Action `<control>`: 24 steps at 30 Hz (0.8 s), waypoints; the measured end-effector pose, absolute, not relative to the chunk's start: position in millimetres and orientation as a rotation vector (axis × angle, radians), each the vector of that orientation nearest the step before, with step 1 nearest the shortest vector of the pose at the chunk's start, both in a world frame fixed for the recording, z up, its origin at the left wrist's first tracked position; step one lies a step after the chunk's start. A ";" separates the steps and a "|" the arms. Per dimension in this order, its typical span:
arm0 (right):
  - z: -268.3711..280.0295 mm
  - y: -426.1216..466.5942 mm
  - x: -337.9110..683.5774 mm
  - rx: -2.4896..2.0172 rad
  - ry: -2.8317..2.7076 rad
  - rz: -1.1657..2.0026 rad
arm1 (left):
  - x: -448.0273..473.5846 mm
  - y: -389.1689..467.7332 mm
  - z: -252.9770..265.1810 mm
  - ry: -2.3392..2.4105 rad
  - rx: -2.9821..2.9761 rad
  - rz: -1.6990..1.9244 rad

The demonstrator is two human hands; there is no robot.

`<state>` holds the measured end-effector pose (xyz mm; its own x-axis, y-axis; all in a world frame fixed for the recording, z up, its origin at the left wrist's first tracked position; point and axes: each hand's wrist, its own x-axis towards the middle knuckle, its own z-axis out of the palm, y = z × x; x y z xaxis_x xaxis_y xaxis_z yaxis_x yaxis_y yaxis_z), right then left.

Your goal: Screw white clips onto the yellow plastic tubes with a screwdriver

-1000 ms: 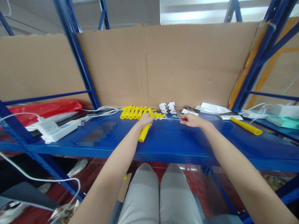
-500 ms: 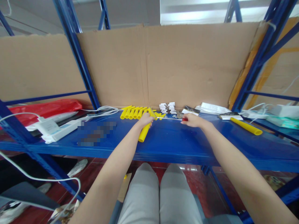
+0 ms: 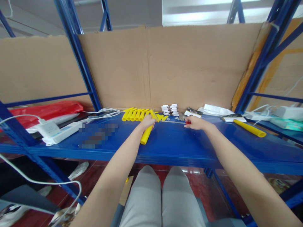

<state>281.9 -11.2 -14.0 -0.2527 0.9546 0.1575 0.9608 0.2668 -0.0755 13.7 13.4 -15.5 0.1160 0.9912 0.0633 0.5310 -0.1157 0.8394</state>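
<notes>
My left hand (image 3: 148,121) is closed around a yellow tube (image 3: 146,136), whose open lower end points toward me. A yellow part sits at the tube's upper end, partly covered by my fingers. My right hand (image 3: 196,122) grips the red handle of a screwdriver (image 3: 187,122). Its long thin shaft runs left across to the tube's upper end; where the tip meets it is too small to tell. Behind my left hand lies a row of several yellow tubes (image 3: 131,116). Small yellow pieces (image 3: 163,118) and tiny metal bits (image 3: 176,118) lie between my hands.
A stack of white pieces (image 3: 169,110) stands at the back, beside a black-and-white packet (image 3: 193,112). At right lies another yellow tube (image 3: 251,128). On the left are a power strip (image 3: 61,132), cables and a red bag (image 3: 47,108). Cardboard (image 3: 189,63) closes off the back.
My right hand has shifted very slightly at the screwdriver handle, and the shaft looks duller. My left hand and the tube hold almost the same position.
</notes>
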 end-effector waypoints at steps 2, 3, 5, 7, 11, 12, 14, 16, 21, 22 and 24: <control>-16.2 -10.3 284.1 -1.812 -2.361 0.010 | 13.5 13.7 -15.6 1.490 1.731 0.890; -17.2 -9.7 284.8 -1.800 -2.370 0.037 | 13.4 13.7 -15.6 1.484 1.730 0.893; -19.1 -8.4 285.0 -1.761 -2.398 0.071 | 13.5 13.7 -15.6 1.465 1.734 0.894; -20.8 -6.6 283.8 -1.727 -2.426 0.097 | 14.1 13.5 -16.0 1.442 1.736 0.891; -23.7 -3.1 277.8 -1.623 -2.454 0.188 | 16.8 11.5 -17.2 1.357 1.739 0.879; -24.4 -2.4 275.6 -1.591 -2.458 0.224 | 17.8 10.4 -17.2 1.326 1.745 0.877; -25.8 -1.2 269.7 -1.534 -2.456 0.286 | 20.3 7.6 -16.7 1.276 1.755 0.873; -27.1 0.2 261.0 -1.493 -2.433 0.297 | 22.8 4.6 -15.7 1.262 1.756 0.869; -26.8 6.0 226.5 -1.411 -2.386 0.117 | 26.9 1.7 -14.9 1.281 1.718 0.811; -26.0 7.8 218.6 -1.394 -2.390 0.080 | 27.2 2.2 -15.5 1.269 1.710 0.802; -24.3 11.8 203.6 -1.384 -2.395 0.038 | 27.4 3.6 -17.2 1.245 1.709 0.798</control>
<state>203.6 11.8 -24.3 -0.4470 0.8413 0.3041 0.8313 0.5162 -0.2062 27.4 3.6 -17.2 0.2995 0.9540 0.0115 0.4092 -0.1394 0.9018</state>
